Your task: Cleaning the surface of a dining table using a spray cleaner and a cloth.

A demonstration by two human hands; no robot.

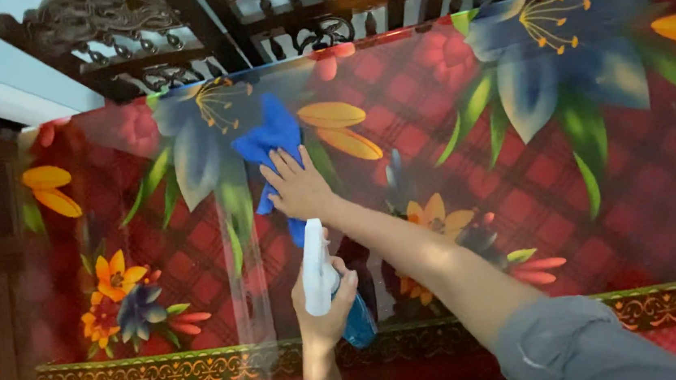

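Blue cloth is pressed flat under the right hand, with the fingers spread out on top of it, and both lie on a shiny table with a red checked cover full of big flowers. Just below that hand, the left hand is wrapped tight around a spray bottle with a white top and a blue bottom. Dark carved wood stands past the cloth, far from both hands.

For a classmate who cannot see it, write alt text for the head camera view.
A right hand presses a blue cloth against a clear pane over red floral fabric. The left hand holds a spray bottle below it.
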